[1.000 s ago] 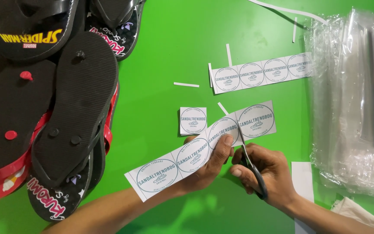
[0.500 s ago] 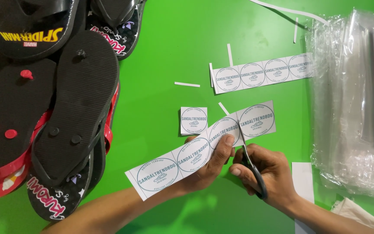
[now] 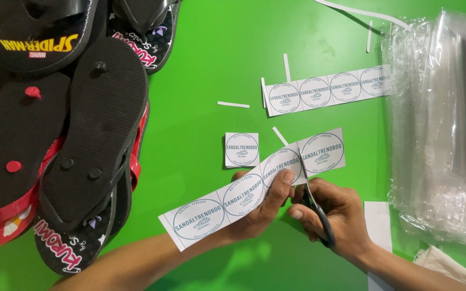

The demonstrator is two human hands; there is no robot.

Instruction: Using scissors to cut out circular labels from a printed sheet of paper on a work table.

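At centre bottom, your left hand (image 3: 260,207) pinches a strip of round-printed labels (image 3: 254,191) flat between thumb and fingers. Your right hand (image 3: 333,215) is closed round the scissors (image 3: 316,207), blades set into the strip between its last two labels; handles mostly hidden under your fingers. At 3 o'clock, a stack of clear plastic bags (image 3: 438,134), contents hard to make out, edge cut off. At 9 o'clock, piled flip-flops (image 3: 76,134). One cut label (image 3: 241,150) and a second strip (image 3: 327,89) lie toward 12 on the green table (image 3: 200,81).
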